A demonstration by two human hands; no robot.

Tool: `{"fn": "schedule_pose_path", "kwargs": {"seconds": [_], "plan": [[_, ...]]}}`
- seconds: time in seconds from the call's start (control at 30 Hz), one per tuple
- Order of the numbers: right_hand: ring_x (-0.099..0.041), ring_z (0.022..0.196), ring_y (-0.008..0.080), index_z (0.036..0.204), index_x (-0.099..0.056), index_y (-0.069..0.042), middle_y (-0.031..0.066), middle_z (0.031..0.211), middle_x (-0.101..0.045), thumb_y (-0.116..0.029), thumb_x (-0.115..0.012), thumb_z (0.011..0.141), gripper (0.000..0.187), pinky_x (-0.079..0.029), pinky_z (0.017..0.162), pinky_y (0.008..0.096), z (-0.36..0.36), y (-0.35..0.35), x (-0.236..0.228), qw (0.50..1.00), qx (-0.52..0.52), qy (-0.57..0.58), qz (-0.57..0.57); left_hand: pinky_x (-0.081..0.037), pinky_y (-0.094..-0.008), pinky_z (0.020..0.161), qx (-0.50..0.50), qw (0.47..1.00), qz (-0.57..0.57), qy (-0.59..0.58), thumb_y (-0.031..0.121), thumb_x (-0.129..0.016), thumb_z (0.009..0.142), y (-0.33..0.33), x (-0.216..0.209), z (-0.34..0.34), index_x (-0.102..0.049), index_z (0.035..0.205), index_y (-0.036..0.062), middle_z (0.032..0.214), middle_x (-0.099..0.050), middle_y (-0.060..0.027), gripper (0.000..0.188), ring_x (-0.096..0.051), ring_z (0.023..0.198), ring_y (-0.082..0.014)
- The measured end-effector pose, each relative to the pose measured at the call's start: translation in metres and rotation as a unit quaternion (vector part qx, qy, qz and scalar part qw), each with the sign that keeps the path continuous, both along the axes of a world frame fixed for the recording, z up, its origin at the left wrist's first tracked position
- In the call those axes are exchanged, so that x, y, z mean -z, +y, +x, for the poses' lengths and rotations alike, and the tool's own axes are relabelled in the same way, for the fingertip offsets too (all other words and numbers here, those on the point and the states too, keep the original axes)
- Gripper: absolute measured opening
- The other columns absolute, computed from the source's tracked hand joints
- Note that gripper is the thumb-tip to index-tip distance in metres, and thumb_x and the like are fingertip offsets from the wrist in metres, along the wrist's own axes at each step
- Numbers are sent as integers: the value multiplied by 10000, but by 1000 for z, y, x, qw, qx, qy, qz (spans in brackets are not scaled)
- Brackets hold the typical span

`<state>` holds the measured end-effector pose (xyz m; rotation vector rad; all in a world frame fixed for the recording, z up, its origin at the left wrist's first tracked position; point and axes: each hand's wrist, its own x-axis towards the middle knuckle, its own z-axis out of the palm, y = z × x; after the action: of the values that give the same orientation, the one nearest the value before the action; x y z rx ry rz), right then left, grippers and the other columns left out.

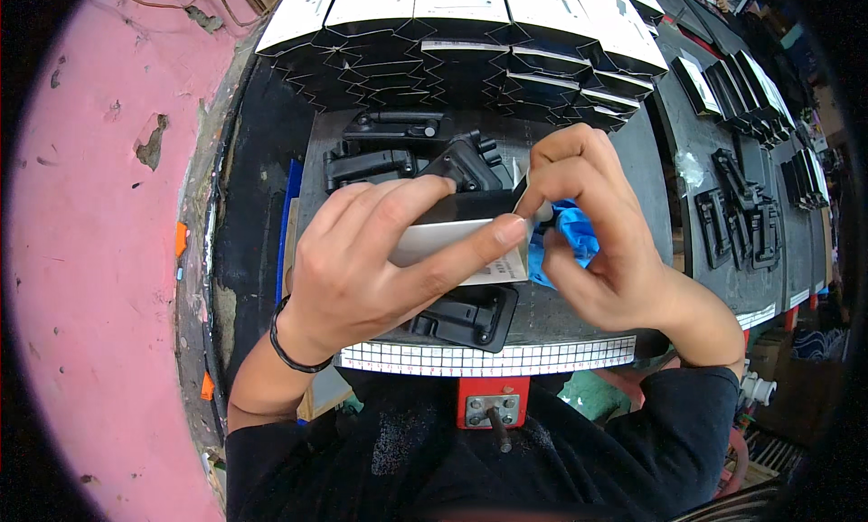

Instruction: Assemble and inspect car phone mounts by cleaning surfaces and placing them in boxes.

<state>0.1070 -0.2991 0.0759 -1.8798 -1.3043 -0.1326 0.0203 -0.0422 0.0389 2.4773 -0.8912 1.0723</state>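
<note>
A small black and white carton [432, 242] lies sideways above the bench, its white printed face toward me. My left hand [348, 251] is closed round its left part, the index finger stretched along the front to the right end. There my right hand [604, 237] has its fingers curled against a dark end flap [521, 193], gripping it. Crumpled blue plastic [576, 231] shows behind the right thumb. Black moulded parts with raised handles lie close by: one part [470, 318] in front of the carton, another part [466, 163] just behind it.
Rows of stacked cartons [461, 2] stand along the bench's far side. More black parts [389, 124] lie at back left. A gridded ruler strip [488, 357] lines the near edge, above a red bracket [479, 386]. Cartons [732, 88] and black parts [741, 215] occupy a bench at right.
</note>
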Motion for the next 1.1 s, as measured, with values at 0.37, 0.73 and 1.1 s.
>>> {"fn": "schedule_pose_path", "kwargs": {"seconds": [0.37,0.73,1.1], "plan": [[-655,1265,413,1234,-852,-100,197,1273,-720,16,-726,661,598,-530,1104,525,5,2,11,978,31,-200,42,-646,-381,726,-81,988,-126,38,94,-961,575,0,-5,-1,-655,1554,178,1194,-696,-88,1029,-743,910,-269],[-618,839,295,1160,-759,-10,102,910,-597,-364,-918,807,525,-502,759,404,-21,21,26,983,-62,-81,-156,-587,-441,1040,-85,990,-110,9,32,-981,704,26,6,14,-463,1642,61,1560,-626,-159,1072,-696,1253,-378],[-652,1034,341,1352,-624,7,142,1043,-688,-277,-932,774,714,-435,941,466,-41,28,20,969,-49,38,-240,-539,-451,1025,-121,988,-95,8,-33,-920,681,19,7,7,-532,1623,126,1398,-634,-184,1031,-651,1206,-377]]}}
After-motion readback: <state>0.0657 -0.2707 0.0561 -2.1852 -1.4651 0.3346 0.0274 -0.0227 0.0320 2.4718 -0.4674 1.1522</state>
